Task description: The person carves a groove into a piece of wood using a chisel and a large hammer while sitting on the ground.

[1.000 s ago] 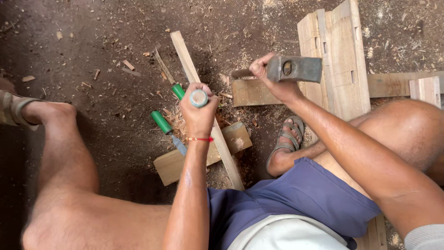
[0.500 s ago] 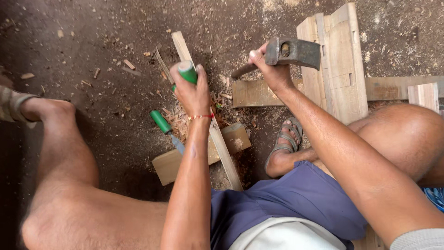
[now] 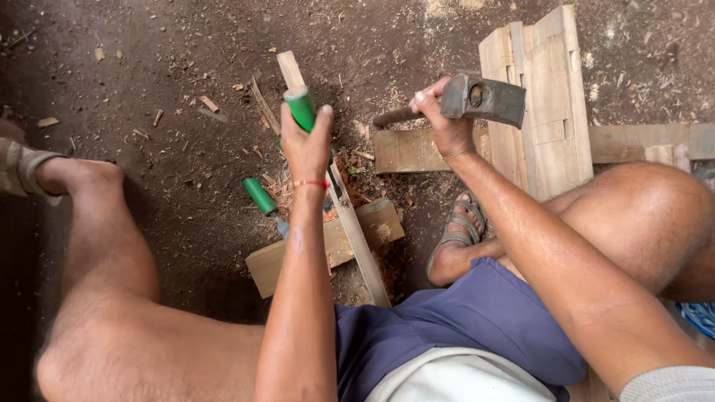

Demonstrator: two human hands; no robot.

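Left hand grips a green-handled chisel; right hand holds a hammer.

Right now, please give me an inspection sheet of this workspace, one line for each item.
Surface: bare dirt floor, strewn with wood chips.
Job's things: long wooden slat lies across a short wooden block; green-handled chisel stands over the slat.
Clutter: second green-handled chisel on the floor; stacked wooden boards at right.
Hands: left hand has fingers closed around the chisel handle; right hand holds a hammer, raised.
Cables: nothing seen.
Surroundings: person's bare legs, sandalled foot near the block.
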